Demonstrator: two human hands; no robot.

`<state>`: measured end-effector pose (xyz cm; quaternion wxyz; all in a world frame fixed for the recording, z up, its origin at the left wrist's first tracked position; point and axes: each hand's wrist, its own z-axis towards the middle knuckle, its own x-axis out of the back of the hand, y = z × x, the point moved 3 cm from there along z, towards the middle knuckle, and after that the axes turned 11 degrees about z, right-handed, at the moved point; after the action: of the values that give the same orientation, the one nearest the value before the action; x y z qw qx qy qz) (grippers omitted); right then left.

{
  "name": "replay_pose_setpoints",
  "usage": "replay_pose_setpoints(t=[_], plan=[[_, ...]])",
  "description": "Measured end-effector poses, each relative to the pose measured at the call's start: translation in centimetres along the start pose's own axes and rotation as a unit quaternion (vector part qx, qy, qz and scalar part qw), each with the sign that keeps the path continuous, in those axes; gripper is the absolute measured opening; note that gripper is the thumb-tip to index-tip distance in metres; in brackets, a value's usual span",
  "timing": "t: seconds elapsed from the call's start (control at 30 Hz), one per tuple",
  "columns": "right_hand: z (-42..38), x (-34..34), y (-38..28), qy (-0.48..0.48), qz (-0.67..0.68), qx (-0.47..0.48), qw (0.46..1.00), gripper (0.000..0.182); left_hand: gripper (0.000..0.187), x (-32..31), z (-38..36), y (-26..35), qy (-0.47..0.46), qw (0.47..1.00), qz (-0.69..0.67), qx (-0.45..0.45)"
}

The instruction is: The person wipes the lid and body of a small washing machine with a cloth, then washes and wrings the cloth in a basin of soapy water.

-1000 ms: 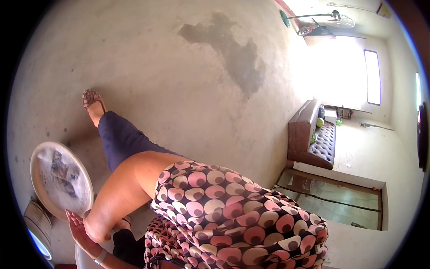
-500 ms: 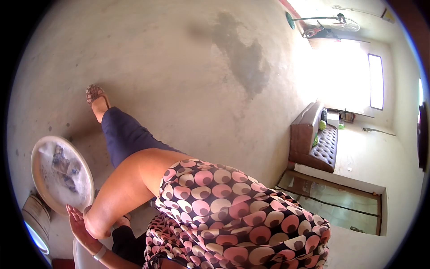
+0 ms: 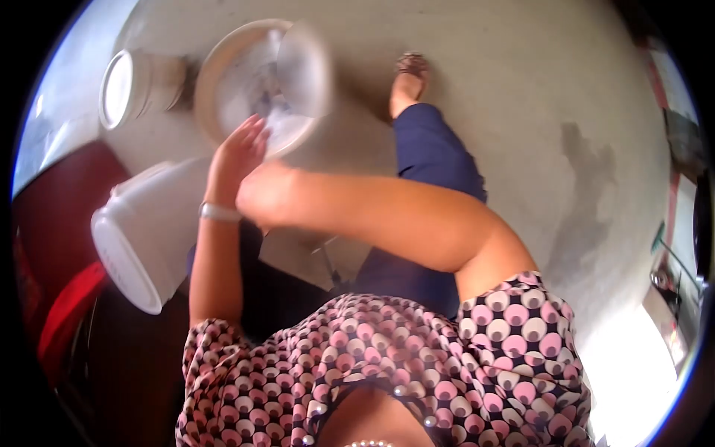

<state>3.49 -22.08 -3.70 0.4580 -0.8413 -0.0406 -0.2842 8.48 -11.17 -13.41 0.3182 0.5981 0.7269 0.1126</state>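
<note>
My left hand [image 3: 244,143], with a pale band at its wrist, reaches toward the near edge of a round basin [image 3: 211,78], its fingers loosely extended. Nothing shows in it. From the right, my right forearm crosses over. My right hand [image 3: 268,195] is bent beside the left palm and wrist; its fingers are mostly hidden and blurred. Dark wet cloth [image 3: 275,98] lies in cloudy liquid inside the basin. A pale, blurred round patch [image 3: 305,68] covers the basin's right side; what it is I cannot make out.
A white bucket [image 3: 160,231] is tilted at the left, beside a red object [image 3: 67,305]. Another pale bucket [image 3: 141,88] stands left of the basin. My sandalled foot [image 3: 412,71] rests on the floor, and a wet stain [image 3: 585,194] marks the floor at the right.
The view has swung round and down, bringing the basin to upper centre-left and both arms into fuller view. The sofa has left the frame. The pale blurred patch now appears over the basin.
</note>
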Motion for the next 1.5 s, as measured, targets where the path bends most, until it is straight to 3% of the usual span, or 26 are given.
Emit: replay_pose_setpoints(t=[0.13,0.3,0.4,0.5,0.57,0.6,0.63,0.7,0.8,1.0,1.03,1.2,1.5], plan=[[-1.4,1.1,0.0,0.018,0.015,-0.002,1.0,0.036,0.043,-1.9,-1.3,0.0,-0.021,0.992,0.113,-0.055],[-3.7,1.4,-0.1,0.015,0.003,-0.006,1.0,0.016,0.037,-4.1,-2.8,-0.3,0.005,0.968,0.229,-0.108],[-4.3,1.2,-0.4,0.015,0.001,0.029,0.999,0.016,0.032,-2.3,-1.4,-1.5,0.036,0.956,0.268,-0.118],[-4.9,1.0,-0.6,-0.03,0.01,0.0,0.999,0.016,0.033,1.3,1.4,-3.8,0.133,0.883,0.437,-0.11],[-5.1,1.3,-0.2,-0.049,0.026,-0.023,0.998,0.017,0.031,3.0,3.3,-4.9,0.147,0.777,0.604,-0.096],[-5.4,1.8,0.0,-0.052,0.022,-0.021,0.998,0.017,0.031,3.5,4.2,-5.7,0.15,0.779,0.601,-0.097],[-5.6,2.4,0.3,-0.022,0.017,-0.034,0.999,0.017,0.031,4.0,4.9,-6.6,0.149,0.828,0.528,-0.113],[-5.8,3.4,1.0,0.082,0.012,-0.055,0.995,0.018,0.032,5.0,6.4,-7.7,0.102,0.804,0.542,-0.22],[-6.0,4.0,2.4,0.154,0.004,-0.054,0.987,0.02,0.032,3.6,7.8,-9.6,0.055,0.731,0.637,-0.239],[-5.5,3.8,2.2,0.129,0.016,-0.045,0.991,0.017,0.031,1.1,7.5,-13.1,0.04,0.62,0.768,-0.154],[-5.9,4.3,1.8,0.123,0.069,-0.028,0.99,0.018,0.031,1.1,7.4,-13.3,0.039,0.611,0.777,-0.145],[-4.9,3.9,1.4,0.208,0.004,0.006,0.978,0.017,0.03,1.4,6.8,-13.6,0.048,0.599,0.789,-0.132],[-4.7,5.3,1.5,0.124,0.066,-0.101,0.985,0.023,0.028,1.7,6.9,-13.1,0.037,0.58,0.803,-0.129]])
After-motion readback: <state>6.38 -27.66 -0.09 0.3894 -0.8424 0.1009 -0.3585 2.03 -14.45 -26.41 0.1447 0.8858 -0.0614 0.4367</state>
